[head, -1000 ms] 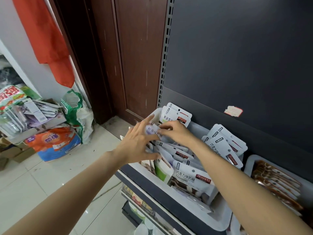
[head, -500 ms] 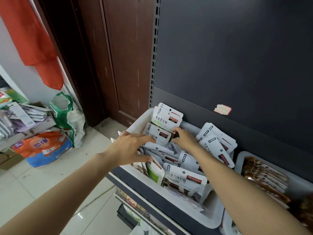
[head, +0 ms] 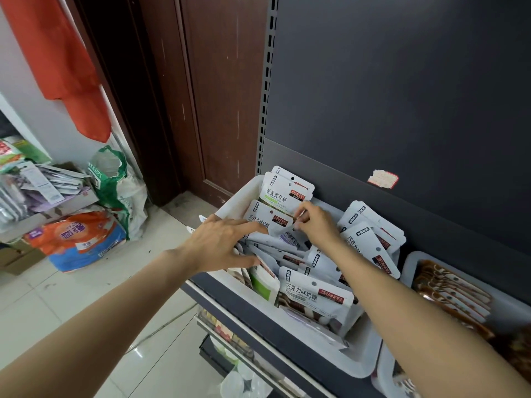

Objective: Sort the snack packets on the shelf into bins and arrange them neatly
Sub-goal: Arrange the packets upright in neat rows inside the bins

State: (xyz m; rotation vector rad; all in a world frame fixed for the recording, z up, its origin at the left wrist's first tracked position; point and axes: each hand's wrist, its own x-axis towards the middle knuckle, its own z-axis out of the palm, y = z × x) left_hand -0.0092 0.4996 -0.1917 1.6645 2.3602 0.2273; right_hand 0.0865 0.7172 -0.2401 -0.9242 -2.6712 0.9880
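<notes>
An orange bag [head: 77,239] and a green sack [head: 115,185] sit on the floor at far left. The left hand [head: 221,245] spreads flat over white packets [head: 316,294] in the white bin [head: 362,366]. The right hand [head: 319,225] pinches one packet [head: 270,218] before the upright ones at the bin's far end; right of it a second bin [head: 413,259] holds brown packets [head: 451,294].

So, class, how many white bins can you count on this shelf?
2: a left bin full of white packets that both hands reach into, and a right bin of brown packets, partly cut off.
</notes>
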